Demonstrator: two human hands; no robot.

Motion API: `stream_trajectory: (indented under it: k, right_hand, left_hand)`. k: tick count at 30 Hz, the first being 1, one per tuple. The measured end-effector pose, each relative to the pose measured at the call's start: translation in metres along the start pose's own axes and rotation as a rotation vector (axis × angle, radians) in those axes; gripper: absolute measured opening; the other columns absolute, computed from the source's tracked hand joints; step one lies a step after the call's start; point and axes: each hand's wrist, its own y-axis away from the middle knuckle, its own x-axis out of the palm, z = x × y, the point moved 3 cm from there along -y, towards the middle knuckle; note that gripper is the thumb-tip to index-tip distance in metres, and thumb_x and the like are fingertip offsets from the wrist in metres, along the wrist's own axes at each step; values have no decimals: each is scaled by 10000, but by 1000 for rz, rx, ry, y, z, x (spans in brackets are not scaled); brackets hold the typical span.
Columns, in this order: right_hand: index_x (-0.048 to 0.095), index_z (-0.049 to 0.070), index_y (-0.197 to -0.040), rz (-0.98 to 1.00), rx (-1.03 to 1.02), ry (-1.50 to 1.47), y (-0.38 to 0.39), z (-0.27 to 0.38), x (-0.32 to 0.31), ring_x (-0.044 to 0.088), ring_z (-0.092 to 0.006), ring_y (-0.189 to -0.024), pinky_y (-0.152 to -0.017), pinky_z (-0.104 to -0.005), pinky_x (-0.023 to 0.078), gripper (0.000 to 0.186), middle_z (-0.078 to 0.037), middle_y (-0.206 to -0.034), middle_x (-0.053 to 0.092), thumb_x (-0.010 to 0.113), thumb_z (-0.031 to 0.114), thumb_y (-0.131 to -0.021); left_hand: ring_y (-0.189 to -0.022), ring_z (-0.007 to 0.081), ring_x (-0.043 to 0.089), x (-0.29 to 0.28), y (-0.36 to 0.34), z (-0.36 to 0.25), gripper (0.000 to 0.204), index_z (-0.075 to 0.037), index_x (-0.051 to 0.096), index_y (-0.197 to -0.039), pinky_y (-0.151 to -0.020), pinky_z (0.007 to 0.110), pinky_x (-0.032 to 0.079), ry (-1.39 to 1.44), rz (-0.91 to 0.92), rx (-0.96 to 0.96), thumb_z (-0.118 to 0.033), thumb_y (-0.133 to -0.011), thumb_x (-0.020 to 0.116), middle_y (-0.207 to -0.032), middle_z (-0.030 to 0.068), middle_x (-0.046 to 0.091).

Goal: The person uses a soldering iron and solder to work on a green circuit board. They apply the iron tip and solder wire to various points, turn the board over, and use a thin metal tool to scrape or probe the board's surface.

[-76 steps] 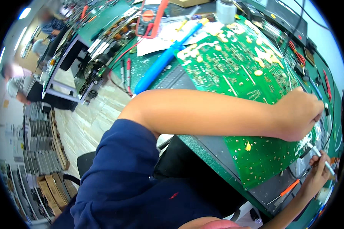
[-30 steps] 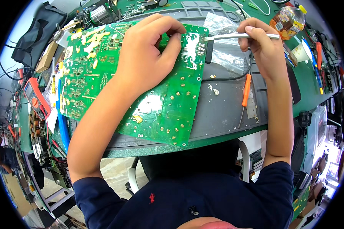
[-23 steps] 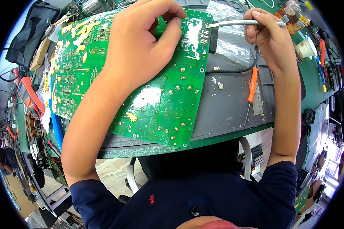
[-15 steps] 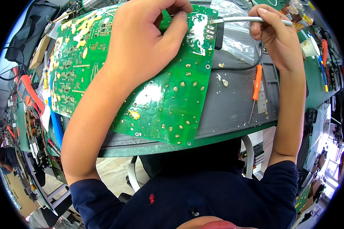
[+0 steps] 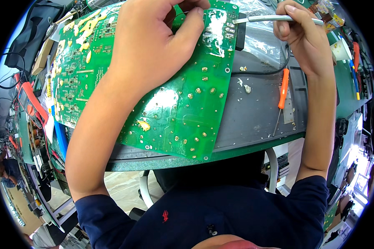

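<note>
A large green circuit board (image 5: 170,124) lies in front of me, solder side up. My left hand (image 5: 162,45) rests over its upper middle, thumb and fingers closed in a pinch. A thin wire (image 5: 186,12) passes at those fingertips; whether they grip it is partly hidden. My right hand (image 5: 303,37), past the board's right side, grips a slim scraper-like tool (image 5: 270,18) with a pale grey handle. Its flat metal tip is at the board's upper right edge, beside several solder pads (image 5: 230,29) and a smear of white paste (image 5: 215,33). Whether the tip touches is unclear.
On the grey mat (image 5: 253,112) are an orange-handled screwdriver (image 5: 284,89), a metal ruler (image 5: 289,110), whitish crumbs (image 5: 247,89) and a black cable (image 5: 262,73). A clear plastic bag (image 5: 259,45) lies beyond. A red multimeter (image 5: 33,103) stands left, a white cup (image 5: 340,50) right.
The tool tip has shifted slightly right, toward the board's edge, along with my right hand. My left hand keeps its pinch over the board. The whole view has moved a little.
</note>
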Motion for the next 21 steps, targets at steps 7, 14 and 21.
stream_trajectory:
  k: [7,14,21]
  right_hand:
    - [669,-48,-916,-15,17,-56,1,-4,3,629,-150,-576,-573,-263,516,234,-80,-666,648,533,122,-1002]
    - [674,-39,-914,-3,36,29,4,0,11,631,-140,-597,-582,-257,511,238,-74,-674,647,535,130,-1008]
    - [659,-12,-930,-106,-81,-50,-2,-1,-8,595,-122,-579,-570,-248,476,232,-42,-652,624,513,147,-1017]
  left_hand:
    - [-549,89,476,0,-2,-5,73,-3,679,-905,-513,252,347,1,11,-51,13,-836,660,-749,49,620]
    - [-554,80,484,0,-1,-4,70,-4,680,-911,-518,247,357,13,7,-62,7,-845,660,-757,47,628]
    - [-554,92,494,-1,-1,-4,86,2,681,-925,-521,249,366,9,16,-38,12,-844,653,-761,57,608]
